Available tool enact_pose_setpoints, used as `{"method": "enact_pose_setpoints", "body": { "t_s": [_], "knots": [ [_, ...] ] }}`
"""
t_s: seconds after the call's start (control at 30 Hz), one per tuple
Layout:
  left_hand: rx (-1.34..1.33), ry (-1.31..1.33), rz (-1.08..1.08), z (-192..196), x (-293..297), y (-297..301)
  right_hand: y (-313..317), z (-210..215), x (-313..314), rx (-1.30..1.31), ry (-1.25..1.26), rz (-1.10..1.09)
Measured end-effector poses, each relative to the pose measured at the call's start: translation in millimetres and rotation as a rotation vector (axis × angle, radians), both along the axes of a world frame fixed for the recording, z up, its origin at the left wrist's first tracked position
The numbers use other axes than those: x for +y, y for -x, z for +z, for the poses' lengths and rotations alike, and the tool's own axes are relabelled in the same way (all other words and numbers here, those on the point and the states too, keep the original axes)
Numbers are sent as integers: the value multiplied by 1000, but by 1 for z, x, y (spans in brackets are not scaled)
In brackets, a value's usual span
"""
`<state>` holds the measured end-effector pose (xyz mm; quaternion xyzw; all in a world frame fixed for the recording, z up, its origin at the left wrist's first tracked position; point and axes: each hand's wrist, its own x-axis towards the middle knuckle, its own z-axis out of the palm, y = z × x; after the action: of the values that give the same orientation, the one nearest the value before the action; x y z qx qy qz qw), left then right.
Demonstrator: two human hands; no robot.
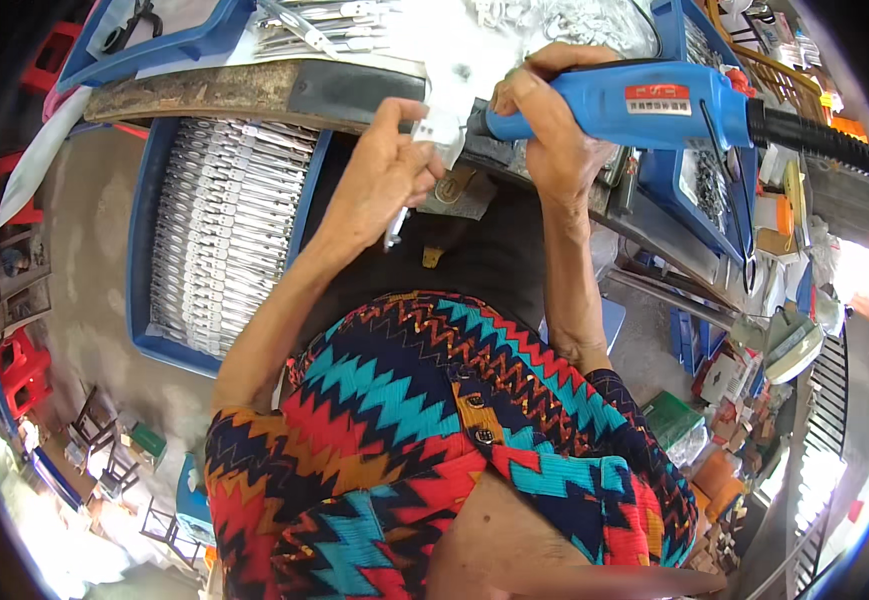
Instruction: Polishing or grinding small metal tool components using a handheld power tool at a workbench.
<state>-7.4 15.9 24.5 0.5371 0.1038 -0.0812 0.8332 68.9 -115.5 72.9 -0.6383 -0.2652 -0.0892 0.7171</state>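
My right hand point(559, 125) is wrapped round a blue corded power tool point(634, 100), which looks like an electric screwdriver. Its dark nose points left, close to my left fingertips. Between the thumb and fingers of my left hand point(384, 180) is a slim silvery metal part point(394, 228), whose lower end sticks out below the palm. Around its upper end, at the bench edge, glare washes out the detail, so I cannot tell whether the tool touches it. On the floor side to the left, a blue tray point(140, 270) holds stacked rows of similar metal parts point(219, 230).
More metal parts point(339, 22) lie on the bench point(194, 92), beside a blue bin point(169, 48) at the far left. Another blue bin point(689, 215) with small pieces stands right. A black ribbed hose point(824, 150) trails from the tool. Red stools point(19, 372) and boxes surround the area.
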Motion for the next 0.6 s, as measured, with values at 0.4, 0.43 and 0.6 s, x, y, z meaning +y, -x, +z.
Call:
{"method": "enact_pose_setpoints", "body": {
  "t_s": [0.4, 0.43, 0.6],
  "knots": [
    [18, -38, 38, -14, -17, -8, 1, 4, 6, -96, -10, 37],
    [17, -39, 38, -16, -17, -10, 1, 5, 7, -95, -8, 39],
    [50, -7, 49, -15, -17, -11, -3, 8, 11, -6, -171, 86]
  ]
}}
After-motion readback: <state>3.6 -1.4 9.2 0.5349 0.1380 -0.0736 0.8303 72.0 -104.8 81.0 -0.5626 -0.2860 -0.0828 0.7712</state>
